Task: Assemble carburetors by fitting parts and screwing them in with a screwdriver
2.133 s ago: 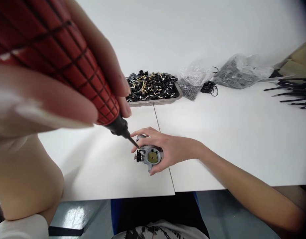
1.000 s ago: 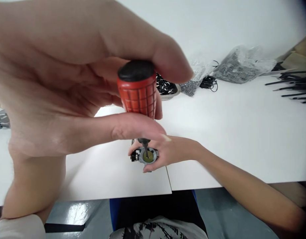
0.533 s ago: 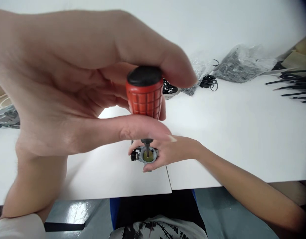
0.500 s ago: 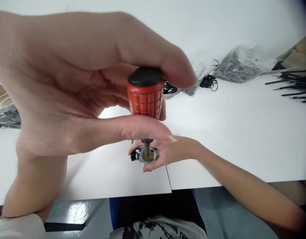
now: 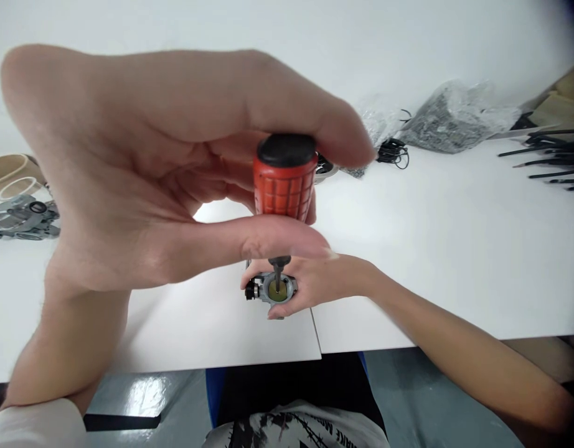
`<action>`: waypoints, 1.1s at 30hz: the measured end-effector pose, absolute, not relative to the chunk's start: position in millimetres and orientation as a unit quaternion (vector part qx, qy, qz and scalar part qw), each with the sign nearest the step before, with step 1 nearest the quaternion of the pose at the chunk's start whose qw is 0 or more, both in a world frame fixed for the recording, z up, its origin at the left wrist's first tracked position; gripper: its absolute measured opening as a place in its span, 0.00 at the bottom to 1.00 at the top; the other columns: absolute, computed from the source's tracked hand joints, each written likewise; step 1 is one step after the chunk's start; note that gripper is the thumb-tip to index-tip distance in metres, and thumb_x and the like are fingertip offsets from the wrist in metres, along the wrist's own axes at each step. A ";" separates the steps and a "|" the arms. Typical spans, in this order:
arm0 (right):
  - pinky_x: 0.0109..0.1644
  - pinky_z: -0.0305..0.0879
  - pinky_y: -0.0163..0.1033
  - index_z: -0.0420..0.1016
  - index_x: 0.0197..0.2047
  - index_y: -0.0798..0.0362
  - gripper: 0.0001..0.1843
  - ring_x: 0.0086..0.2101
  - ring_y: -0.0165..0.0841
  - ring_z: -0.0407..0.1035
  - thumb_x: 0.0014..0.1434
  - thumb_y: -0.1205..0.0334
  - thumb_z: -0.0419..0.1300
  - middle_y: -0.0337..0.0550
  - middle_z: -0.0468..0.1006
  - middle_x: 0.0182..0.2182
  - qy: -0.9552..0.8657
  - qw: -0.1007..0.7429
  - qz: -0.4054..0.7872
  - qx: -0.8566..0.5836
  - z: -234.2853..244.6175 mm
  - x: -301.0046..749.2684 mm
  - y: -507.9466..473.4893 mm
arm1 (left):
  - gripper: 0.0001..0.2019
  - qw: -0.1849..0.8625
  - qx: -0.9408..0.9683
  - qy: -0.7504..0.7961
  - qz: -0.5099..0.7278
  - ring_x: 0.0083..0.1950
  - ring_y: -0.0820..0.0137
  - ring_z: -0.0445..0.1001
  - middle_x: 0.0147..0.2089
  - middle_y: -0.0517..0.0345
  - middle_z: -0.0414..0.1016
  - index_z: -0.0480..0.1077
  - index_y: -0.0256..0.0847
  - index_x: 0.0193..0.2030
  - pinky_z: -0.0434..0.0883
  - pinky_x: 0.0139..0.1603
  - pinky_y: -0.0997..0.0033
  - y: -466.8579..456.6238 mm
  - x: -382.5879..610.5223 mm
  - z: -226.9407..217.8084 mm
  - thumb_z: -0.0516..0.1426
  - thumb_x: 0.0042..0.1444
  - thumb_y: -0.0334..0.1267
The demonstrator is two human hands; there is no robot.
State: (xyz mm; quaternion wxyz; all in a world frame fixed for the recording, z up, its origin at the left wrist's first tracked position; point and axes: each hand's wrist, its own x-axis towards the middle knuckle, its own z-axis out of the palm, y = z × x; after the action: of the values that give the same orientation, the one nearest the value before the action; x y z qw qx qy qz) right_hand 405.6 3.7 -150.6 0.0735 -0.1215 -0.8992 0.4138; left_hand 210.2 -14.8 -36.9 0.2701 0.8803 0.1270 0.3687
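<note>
Close to the camera, my left hand (image 5: pixel 128 162) is closed around the red and black handle of a screwdriver (image 5: pixel 286 186), thumb on one side and fingers on the other. Its shaft points down, and the tip meets the brass-coloured disc (image 5: pixel 272 294) inside the round bore of a small grey carburetor (image 5: pixel 291 287). My right hand (image 5: pixel 331 281) grips the carburetor on the table, with fingers and thumb on either side. A black knob sticks out from the carburetor's left. The far side of the carburetor is partly hidden by my fingers.
On the white table (image 5: pixel 431 249) stand clear bags of small parts (image 5: pixel 448 121), a coil of black cable (image 5: pixel 392 152) and several thin black rods (image 5: pixel 548 158). More grey metal parts (image 5: pixel 20 218) lie at the left beside a tan roll (image 5: pixel 9 171). The table's front edge is near.
My left hand and the screwdriver handle have shifted slightly right and down, and the hand has turned a little. My right hand and the carburetor stay in place.
</note>
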 end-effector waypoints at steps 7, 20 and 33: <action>0.64 0.56 0.46 0.71 0.56 0.46 0.22 0.61 0.42 0.55 0.58 0.59 0.67 0.46 0.59 0.61 -0.908 0.095 0.391 -0.114 -151.3 406.3 3.0 | 0.32 0.348 0.832 0.181 0.393 0.38 0.58 0.81 0.35 0.50 0.78 0.64 0.38 0.62 0.79 0.30 0.60 -25.7 235.1 -23.9 0.48 0.61 0.61; 0.65 0.55 0.46 0.70 0.56 0.45 0.23 0.61 0.42 0.54 0.58 0.58 0.67 0.45 0.56 0.62 -0.907 0.095 0.395 -0.113 -151.8 406.3 3.4 | 0.20 0.334 0.828 0.116 0.435 0.49 0.60 0.79 0.51 0.56 0.76 0.69 0.42 0.57 0.81 0.40 0.59 -13.4 230.5 -46.2 0.52 0.63 0.49; 0.64 0.56 0.46 0.70 0.56 0.45 0.24 0.61 0.41 0.54 0.57 0.58 0.67 0.46 0.59 0.60 -0.905 0.096 0.399 -0.109 -153.9 405.8 4.1 | 0.28 0.329 0.834 0.153 0.416 0.40 0.62 0.80 0.39 0.57 0.78 0.58 0.49 0.67 0.79 0.34 0.59 -15.8 230.2 -36.5 0.50 0.63 0.55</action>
State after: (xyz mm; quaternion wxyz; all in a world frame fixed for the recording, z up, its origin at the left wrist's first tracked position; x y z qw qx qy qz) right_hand 405.8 4.1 -153.9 0.0955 -0.1091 -0.9055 0.3989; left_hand 230.2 -15.8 -36.5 0.3286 0.8337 0.1535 0.4165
